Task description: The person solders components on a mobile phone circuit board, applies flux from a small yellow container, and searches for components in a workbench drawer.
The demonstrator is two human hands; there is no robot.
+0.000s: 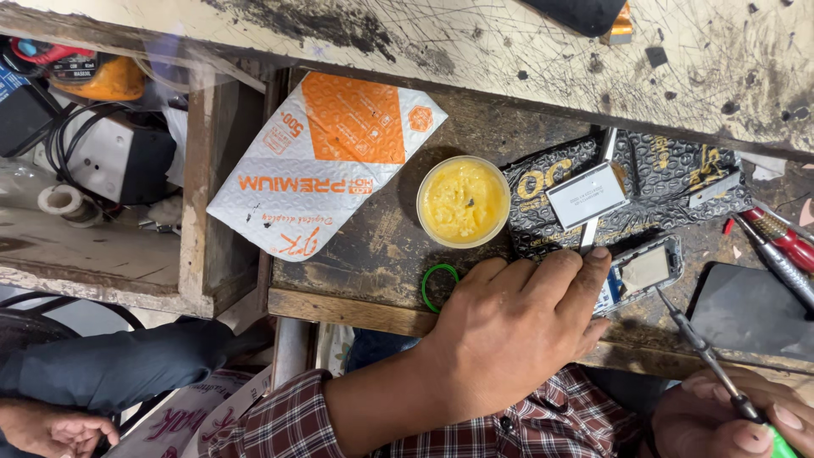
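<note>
My left hand (509,331) lies palm down on the wooden bench, its fingertips pressing on the left end of a small opened phone (646,270). My right hand (729,420), at the bottom right corner, grips a thin screwdriver (699,348) with a green handle. The screwdriver's tip touches the phone's lower right edge. A small white rectangular part (587,195) on a metal strip lies just above my left fingers.
A round tub of yellow paste (463,201), a white and orange packet (326,161) and a green rubber band (439,287) lie to the left. A black patterned pouch (678,170), red-handled screwdrivers (784,242) and a black panel (750,309) are on the right. Another person's hand (55,428) shows bottom left.
</note>
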